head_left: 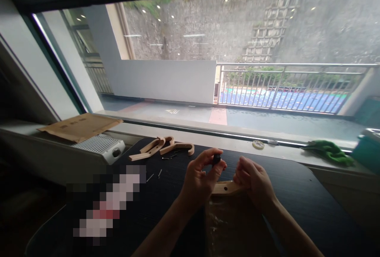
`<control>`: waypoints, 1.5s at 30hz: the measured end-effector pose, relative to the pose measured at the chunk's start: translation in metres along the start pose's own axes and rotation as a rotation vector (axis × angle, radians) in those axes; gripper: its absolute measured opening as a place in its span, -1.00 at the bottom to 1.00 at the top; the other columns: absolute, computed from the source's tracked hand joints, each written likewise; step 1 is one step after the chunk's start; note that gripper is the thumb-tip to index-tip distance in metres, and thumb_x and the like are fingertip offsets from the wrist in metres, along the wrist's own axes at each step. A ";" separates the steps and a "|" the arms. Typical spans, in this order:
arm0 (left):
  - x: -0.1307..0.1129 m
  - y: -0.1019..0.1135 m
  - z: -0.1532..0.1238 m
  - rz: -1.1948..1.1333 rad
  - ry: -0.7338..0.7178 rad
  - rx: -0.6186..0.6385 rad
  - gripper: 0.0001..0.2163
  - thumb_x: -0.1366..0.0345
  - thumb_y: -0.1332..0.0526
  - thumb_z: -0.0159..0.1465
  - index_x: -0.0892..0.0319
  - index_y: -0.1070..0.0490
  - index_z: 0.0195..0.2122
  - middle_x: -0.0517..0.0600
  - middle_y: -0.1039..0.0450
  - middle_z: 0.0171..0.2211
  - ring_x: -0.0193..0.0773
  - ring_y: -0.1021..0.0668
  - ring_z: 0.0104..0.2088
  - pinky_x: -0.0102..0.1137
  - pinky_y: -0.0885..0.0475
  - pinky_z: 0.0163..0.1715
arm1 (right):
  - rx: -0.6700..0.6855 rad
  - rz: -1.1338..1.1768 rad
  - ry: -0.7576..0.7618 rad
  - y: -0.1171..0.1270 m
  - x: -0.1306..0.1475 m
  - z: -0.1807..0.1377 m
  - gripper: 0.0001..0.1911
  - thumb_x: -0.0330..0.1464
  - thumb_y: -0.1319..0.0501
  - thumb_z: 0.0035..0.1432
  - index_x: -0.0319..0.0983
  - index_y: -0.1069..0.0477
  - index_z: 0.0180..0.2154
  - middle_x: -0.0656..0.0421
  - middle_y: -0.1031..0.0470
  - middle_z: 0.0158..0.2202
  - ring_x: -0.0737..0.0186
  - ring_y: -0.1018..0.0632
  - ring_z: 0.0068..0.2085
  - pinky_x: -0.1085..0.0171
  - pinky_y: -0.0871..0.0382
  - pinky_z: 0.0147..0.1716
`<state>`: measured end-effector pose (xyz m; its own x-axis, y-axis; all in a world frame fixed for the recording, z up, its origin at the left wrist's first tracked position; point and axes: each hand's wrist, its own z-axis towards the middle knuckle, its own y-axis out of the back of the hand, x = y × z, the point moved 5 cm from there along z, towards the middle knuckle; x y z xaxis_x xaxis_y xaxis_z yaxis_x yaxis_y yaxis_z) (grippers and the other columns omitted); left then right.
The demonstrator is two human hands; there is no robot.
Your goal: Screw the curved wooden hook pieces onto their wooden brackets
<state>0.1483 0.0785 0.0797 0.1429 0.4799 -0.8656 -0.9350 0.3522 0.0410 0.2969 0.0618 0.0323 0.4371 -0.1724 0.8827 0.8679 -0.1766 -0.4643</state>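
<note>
My left hand (197,176) pinches a small dark piece (217,158) between thumb and fingertips; its exact kind does not show. Close by on the right, my right hand (255,179) has its fingers curled together, and whatever they may hold is hidden. Below and between both hands lies a light wooden piece (221,189) with a dark hole, its right end covered by my right hand. It sits at the far end of a brown, shiny-surfaced flat thing (234,225). Curved wooden pieces (149,150) rest at the table's far left, with several screws (150,177) near them.
The black table (175,197) stands against a window sill (225,141). On the sill are a tape roll (258,144) and a green cloth (329,153). To the left, a brown envelope (81,125) lies over a white vented unit (102,149). A blurred-out patch covers the table's left side.
</note>
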 end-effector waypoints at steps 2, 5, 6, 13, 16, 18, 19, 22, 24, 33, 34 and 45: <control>-0.003 0.002 0.000 0.063 -0.058 -0.027 -0.79 0.37 -0.24 0.16 0.13 -0.43 -0.15 -0.02 -0.37 -0.33 -0.29 -0.46 -0.29 -0.48 -0.43 -0.41 | -0.035 -0.041 0.006 0.000 -0.002 0.000 -0.64 -0.16 -0.25 0.02 -0.25 -0.29 -0.62 0.40 0.02 -0.77 0.48 -0.05 -0.69 0.37 -0.15 -0.62; -0.007 0.003 0.001 0.121 -0.116 -0.016 -0.77 0.38 -0.22 0.17 0.11 -0.45 -0.13 -0.02 -0.31 -0.32 -0.30 -0.42 -0.29 -0.49 -0.43 -0.40 | -0.054 -0.066 0.018 -0.001 -0.002 -0.002 -0.64 -0.16 -0.25 0.02 -0.25 -0.28 -0.63 0.40 0.00 -0.77 0.48 -0.06 -0.69 0.37 -0.16 -0.62; -0.008 0.003 0.001 0.126 -0.121 0.002 -0.76 0.38 -0.21 0.18 0.10 -0.44 -0.11 -0.02 -0.30 -0.32 -0.30 -0.42 -0.29 -0.48 -0.43 -0.39 | -0.057 -0.068 0.023 -0.001 -0.001 -0.002 -0.64 -0.16 -0.25 0.02 -0.25 -0.28 -0.63 0.40 0.01 -0.77 0.48 -0.05 -0.69 0.37 -0.17 -0.62; -0.006 0.002 0.002 0.179 -0.076 0.125 -0.71 0.32 -0.14 0.25 0.11 -0.36 0.01 0.05 -0.40 -0.25 -0.23 -0.44 -0.24 -0.44 -0.44 -0.37 | -0.058 -0.069 0.029 -0.001 0.001 -0.005 -0.65 -0.16 -0.24 0.02 -0.25 -0.30 -0.61 0.40 0.01 -0.77 0.48 -0.06 -0.69 0.37 -0.19 -0.61; -0.002 0.003 -0.001 0.149 -0.043 0.119 -0.66 0.31 -0.12 0.26 0.09 -0.27 0.08 0.05 -0.41 -0.26 -0.22 -0.46 -0.23 -0.39 -0.47 -0.34 | -0.054 -0.069 0.026 -0.001 0.001 -0.005 -0.65 -0.16 -0.24 0.03 -0.25 -0.30 -0.61 0.40 0.01 -0.77 0.49 -0.05 -0.70 0.37 -0.19 -0.61; 0.000 0.004 -0.003 0.093 -0.037 0.099 -0.67 0.31 -0.12 0.27 0.08 -0.24 0.07 0.05 -0.41 -0.26 -0.23 -0.48 -0.23 -0.38 -0.48 -0.33 | -0.055 -0.068 0.028 0.000 0.001 -0.005 -0.64 -0.16 -0.24 0.04 -0.25 -0.29 -0.62 0.40 0.01 -0.78 0.49 -0.04 -0.70 0.37 -0.20 -0.61; 0.000 0.004 -0.003 0.072 -0.041 0.090 -0.69 0.32 -0.12 0.26 0.09 -0.25 0.05 0.04 -0.41 -0.26 -0.23 -0.48 -0.23 -0.37 -0.48 -0.32 | -0.054 -0.070 0.029 0.000 0.001 -0.005 -0.64 -0.16 -0.24 0.04 -0.25 -0.29 -0.62 0.40 0.01 -0.78 0.49 -0.05 -0.69 0.37 -0.20 -0.61; -0.001 0.004 -0.003 0.056 -0.069 0.100 -0.77 0.33 -0.15 0.24 0.13 -0.33 -0.06 0.05 -0.42 -0.27 -0.22 -0.49 -0.22 -0.36 -0.48 -0.29 | -0.052 -0.082 0.031 0.001 0.000 -0.005 -0.63 -0.16 -0.23 0.04 -0.25 -0.28 -0.62 0.39 -0.01 -0.77 0.49 -0.07 -0.69 0.37 -0.21 -0.60; -0.003 0.002 -0.001 0.026 -0.077 0.150 -0.78 0.35 -0.14 0.25 0.16 -0.34 -0.07 0.06 -0.43 -0.26 -0.23 -0.49 -0.24 -0.34 -0.47 -0.26 | -0.056 -0.083 0.027 0.001 -0.001 -0.005 -0.62 -0.15 -0.23 0.05 -0.25 -0.27 -0.63 0.39 -0.01 -0.78 0.49 -0.08 -0.69 0.36 -0.22 -0.60; 0.001 0.000 0.003 -0.121 0.042 0.246 -0.79 0.33 -0.12 0.26 0.16 -0.31 -0.07 -0.06 -0.37 -0.43 -0.38 -0.45 -0.44 -0.44 -0.40 -0.39 | -0.054 -0.072 0.024 0.000 -0.001 -0.004 -0.62 -0.14 -0.23 0.05 -0.25 -0.29 -0.63 0.39 0.00 -0.79 0.50 -0.08 -0.70 0.35 -0.21 -0.61; 0.002 0.000 0.002 -0.119 0.041 0.229 -0.78 0.34 -0.16 0.24 0.16 -0.32 -0.08 -0.07 -0.36 -0.43 -0.39 -0.44 -0.44 -0.45 -0.39 -0.40 | -0.050 -0.072 0.030 0.001 -0.001 -0.004 -0.63 -0.15 -0.23 0.05 -0.25 -0.29 -0.63 0.39 0.00 -0.79 0.50 -0.07 -0.70 0.35 -0.21 -0.61; -0.002 0.003 0.005 0.090 -0.093 0.159 -0.68 0.37 -0.24 0.18 0.09 -0.40 -0.02 -0.03 -0.31 -0.34 -0.33 -0.39 -0.29 -0.45 -0.39 -0.31 | -0.035 -0.055 0.016 0.002 -0.002 -0.004 -0.65 -0.15 -0.23 0.06 -0.26 -0.31 -0.60 0.40 0.01 -0.78 0.50 -0.06 -0.70 0.35 -0.21 -0.61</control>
<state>0.1467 0.0826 0.0837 0.0974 0.5848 -0.8053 -0.8836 0.4232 0.2004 0.2965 0.0580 0.0296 0.3852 -0.1773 0.9057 0.8814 -0.2200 -0.4179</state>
